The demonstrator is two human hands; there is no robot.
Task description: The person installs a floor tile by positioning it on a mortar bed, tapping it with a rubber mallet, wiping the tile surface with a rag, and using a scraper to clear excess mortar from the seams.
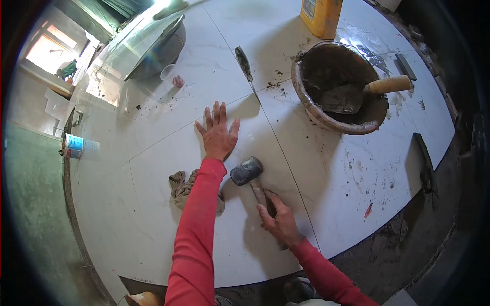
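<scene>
My left hand (pixel 220 133) lies flat with fingers spread on a white, faintly veined floor tile (pixel 153 183). In my right hand (pixel 282 223) is the handle of a rubber mallet (pixel 246 171), gripped nearer to me than the left hand. The mallet's dark head points away from me, over the tile to the right of my left forearm; whether it touches the surface I cannot tell. A crumpled grey-brown rag (pixel 182 187) lies partly hidden under my left forearm. Beyond my left hand, a trowel-like tool with a dark handle (pixel 243 63) and thin blade rests near a tile joint.
A bucket of dark mortar (pixel 341 122) stands right with a wooden-handled trowel (pixel 388 84) in it. Behind it is a yellow jug (pixel 320 19). A large basin (pixel 166 48) sits far left, a small tin (pixel 73 146) by the left wall. Wet mortar (pixel 367 255) borders the tiles lower right.
</scene>
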